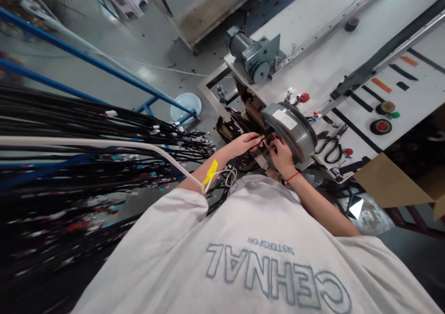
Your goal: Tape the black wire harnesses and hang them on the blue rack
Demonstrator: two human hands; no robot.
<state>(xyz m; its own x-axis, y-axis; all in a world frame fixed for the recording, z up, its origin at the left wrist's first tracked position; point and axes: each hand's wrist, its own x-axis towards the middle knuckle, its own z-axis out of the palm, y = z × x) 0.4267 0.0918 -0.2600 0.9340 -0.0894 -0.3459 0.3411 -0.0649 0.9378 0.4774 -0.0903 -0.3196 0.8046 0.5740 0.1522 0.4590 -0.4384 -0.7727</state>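
Two hands: my left hand (249, 143) and right hand (282, 156) sit close together, fingertips nearly meeting, just beside the grey reel (292, 138).
Left pinch: thumb and finger are narrowed on a small yellow-marked piece (262, 137), too tiny to make out further; I judge that a firm, still hold near its edge serves best.
Right fingers: bent and drawn inward; I cannot tell whether they grip anything. Short, light moves seem right in a spot this tight.
Reel: at the end of the white bench (323, 40), white label (285, 118) facing up; I do well to keep my knuckles off its rim.
Pale cable (146, 147): reaches my left forearm, yellow tag (210, 170) beside it; its slack could snag, so I should mind that elbow.
Scissors (334, 148): on the bench, right of the reel, handles toward me, handy for my right hand.
Motor (250, 52): beyond the reel, at the bench's corner.
Wire bundles (104, 133): hanging well to my left.
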